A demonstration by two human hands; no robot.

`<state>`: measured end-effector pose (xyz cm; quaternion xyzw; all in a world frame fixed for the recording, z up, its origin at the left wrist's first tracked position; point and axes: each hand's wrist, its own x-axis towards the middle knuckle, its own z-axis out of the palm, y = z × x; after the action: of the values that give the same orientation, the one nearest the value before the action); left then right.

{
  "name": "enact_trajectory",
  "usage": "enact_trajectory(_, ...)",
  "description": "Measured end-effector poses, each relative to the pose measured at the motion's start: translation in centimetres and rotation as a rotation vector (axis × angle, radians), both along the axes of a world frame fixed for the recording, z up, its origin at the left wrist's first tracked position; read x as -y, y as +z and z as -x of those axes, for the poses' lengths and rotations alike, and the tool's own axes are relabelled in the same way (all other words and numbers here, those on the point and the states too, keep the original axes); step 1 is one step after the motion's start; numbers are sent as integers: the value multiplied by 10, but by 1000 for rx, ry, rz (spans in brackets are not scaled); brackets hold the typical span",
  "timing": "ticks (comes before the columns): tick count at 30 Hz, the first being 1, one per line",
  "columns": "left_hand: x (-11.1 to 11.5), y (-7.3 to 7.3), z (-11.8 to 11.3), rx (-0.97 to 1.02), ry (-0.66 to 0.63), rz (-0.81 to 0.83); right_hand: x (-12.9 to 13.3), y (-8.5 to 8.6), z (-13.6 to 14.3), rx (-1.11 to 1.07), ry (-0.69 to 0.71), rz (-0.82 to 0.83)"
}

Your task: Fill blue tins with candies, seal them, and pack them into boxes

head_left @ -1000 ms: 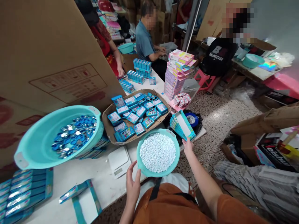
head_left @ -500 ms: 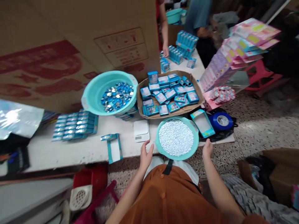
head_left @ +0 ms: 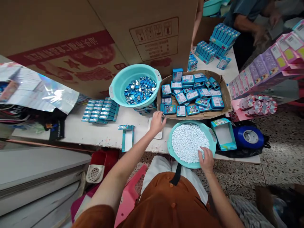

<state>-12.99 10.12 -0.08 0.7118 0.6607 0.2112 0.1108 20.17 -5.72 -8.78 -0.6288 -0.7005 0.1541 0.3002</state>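
My left hand is over the white scale near the left front edge of the cardboard tray; its fingers are apart and nothing shows in it. At the front right rim of the turquoise basin of white pellets, my right hand has its fingers spread over the pellets, with nothing held. Small blue boxes lie in the cardboard tray. Left of it stands a larger turquoise basin with blue and silver round pieces.
An empty blue display box and a blue tape roll lie at the right. Rows of blue packs and an open blue carton are at the left. A large cardboard box stands behind; a person's hands show at the back right.
My left hand has moved forward over the scale. My right hand has come in from the right onto the pellet basin. The view has shifted left.
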Motion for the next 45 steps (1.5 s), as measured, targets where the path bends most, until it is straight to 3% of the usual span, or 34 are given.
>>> enact_trajectory(2,-48,-7,-11,-104,-24,93,-2,-1,8,-33,-5,37)
enact_trajectory(4,-87,-18,-21,-176,36,228,-1,-3,15,-77,-6,92)
enact_trajectory(8,-132,-48,-33,-224,280,453,12,-3,26,-155,-3,189)
enact_trajectory(11,-149,-70,-35,-217,355,511,26,0,31,-186,-65,246)
enact_trajectory(14,-160,-82,-33,-186,403,556,39,3,34,-198,-134,318)
enact_trajectory(17,-165,-84,-30,-151,430,602,46,1,36,-202,-168,378)
enact_trajectory(21,-160,-76,-29,-102,450,624,41,-7,40,-211,-171,411)
enact_trajectory(24,-149,-60,-28,-78,419,575,33,-13,41,-215,-149,405)
enact_trajectory(28,-124,-20,-22,-59,284,435,18,-22,40,-136,-136,309)
enact_trajectory(31,-87,12,-17,51,127,183,0,-27,39,-58,-131,221)
enact_trajectory(34,-35,33,-15,295,89,10,-26,-31,43,-20,-128,189)
enact_trajectory(40,67,40,-23,684,186,105,-75,-46,75,-80,-213,195)
enact_trajectory(43,100,38,-24,796,322,156,-84,-52,86,-89,-299,198)
enact_trajectory(45,116,35,-23,842,393,185,-82,-53,88,-98,-268,212)
